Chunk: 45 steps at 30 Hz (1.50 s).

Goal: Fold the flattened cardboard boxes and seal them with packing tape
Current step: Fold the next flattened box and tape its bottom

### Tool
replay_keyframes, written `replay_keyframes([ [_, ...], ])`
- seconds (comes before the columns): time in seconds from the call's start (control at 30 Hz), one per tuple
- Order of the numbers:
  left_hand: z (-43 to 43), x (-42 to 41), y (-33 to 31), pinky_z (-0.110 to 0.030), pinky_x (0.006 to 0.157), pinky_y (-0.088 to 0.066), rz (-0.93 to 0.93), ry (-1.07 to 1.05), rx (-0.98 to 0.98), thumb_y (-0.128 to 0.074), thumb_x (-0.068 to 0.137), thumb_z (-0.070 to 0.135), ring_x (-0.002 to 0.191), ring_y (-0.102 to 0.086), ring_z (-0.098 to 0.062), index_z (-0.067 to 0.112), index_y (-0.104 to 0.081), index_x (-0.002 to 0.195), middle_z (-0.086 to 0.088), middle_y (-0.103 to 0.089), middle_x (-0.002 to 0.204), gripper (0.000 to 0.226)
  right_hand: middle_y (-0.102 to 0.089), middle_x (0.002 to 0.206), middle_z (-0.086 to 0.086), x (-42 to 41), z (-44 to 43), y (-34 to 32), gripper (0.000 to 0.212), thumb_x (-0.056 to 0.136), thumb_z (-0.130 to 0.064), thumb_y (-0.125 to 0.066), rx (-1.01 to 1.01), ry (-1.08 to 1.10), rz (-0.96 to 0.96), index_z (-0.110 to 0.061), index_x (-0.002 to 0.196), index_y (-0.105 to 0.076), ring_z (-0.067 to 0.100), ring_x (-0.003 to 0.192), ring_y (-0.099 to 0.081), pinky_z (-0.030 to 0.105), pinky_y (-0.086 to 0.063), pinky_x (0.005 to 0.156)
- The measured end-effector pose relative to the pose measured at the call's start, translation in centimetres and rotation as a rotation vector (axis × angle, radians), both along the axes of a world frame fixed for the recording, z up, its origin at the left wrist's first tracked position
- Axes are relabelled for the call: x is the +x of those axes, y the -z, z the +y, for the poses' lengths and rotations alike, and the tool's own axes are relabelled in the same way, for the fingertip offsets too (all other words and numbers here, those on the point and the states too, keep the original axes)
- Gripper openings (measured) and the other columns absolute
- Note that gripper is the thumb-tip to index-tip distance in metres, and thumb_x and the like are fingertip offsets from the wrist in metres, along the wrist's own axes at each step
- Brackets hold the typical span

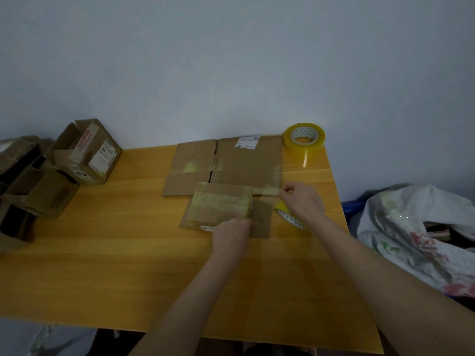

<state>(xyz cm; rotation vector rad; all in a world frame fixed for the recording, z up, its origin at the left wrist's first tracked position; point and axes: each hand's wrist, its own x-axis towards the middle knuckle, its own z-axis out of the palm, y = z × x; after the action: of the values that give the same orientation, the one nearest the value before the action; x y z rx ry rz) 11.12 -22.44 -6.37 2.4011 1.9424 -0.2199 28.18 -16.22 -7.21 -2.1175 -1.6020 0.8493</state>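
Note:
A small folded cardboard box (pixel 221 201), covered with yellowish tape, sits on a flat piece of cardboard in the middle of the wooden table (pixel 128 253). My left hand (pixel 231 235) rests on the box's near edge, with its fingers hidden against the cardboard. My right hand (pixel 300 199) holds a roll of yellow packing tape (pixel 288 214) just right of the box. A strip of tape (pixel 266 191) runs from the box to my right fingertips. Behind the box lies a flattened cardboard box (pixel 231 163) with a white label.
A second roll of tape (pixel 304 136) stands at the table's back right corner against the wall. Several folded boxes (pixel 84 152) are piled at the left. A white plastic bag (pixel 416 232) lies off the right edge.

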Motion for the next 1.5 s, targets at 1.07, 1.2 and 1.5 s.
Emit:
replay_keyframes([
  [1.07,7.5,1.8,-2.7,-0.008,0.069,-0.047,-1.056,-0.096,-0.14,-0.07,0.085,0.012,0.074,-0.061,0.005,0.015,-0.076,0.097,0.01,-0.069,0.085,0.014,-0.048,0.073,-0.021,0.5,-3.4,-1.8,0.013,0.088,-0.025,-0.069,0.223,0.087,0.424,-0.022,0.1,-0.067,-0.003,0.072,-0.044,0.01,-0.034,0.058],
  [1.2,7.6,2.4,-2.7,-0.013,0.065,-0.042,-1.002,-0.099,-0.106,-0.071,0.082,0.013,0.07,-0.055,-0.001,0.016,-0.073,0.083,0.008,-0.063,0.078,0.004,-0.063,0.092,-0.009,-0.1,-3.9,-1.8,0.026,0.088,-0.027,-0.068,0.216,0.075,0.366,-0.02,0.113,-0.067,0.007,0.091,-0.053,0.02,-0.04,0.069],
  [1.5,9.5,-0.9,-2.4,-0.021,0.089,-0.039,-0.827,-0.194,-0.075,-0.056,0.095,0.023,0.101,-0.052,-0.015,0.015,-0.064,0.108,-0.006,-0.039,0.128,0.017,-0.061,0.127,0.004,-0.6,-4.1,-0.8,0.046,0.093,-0.02,-0.061,0.165,-0.057,-0.007,-0.021,0.137,-0.049,0.022,0.118,-0.056,0.031,-0.044,0.095],
])
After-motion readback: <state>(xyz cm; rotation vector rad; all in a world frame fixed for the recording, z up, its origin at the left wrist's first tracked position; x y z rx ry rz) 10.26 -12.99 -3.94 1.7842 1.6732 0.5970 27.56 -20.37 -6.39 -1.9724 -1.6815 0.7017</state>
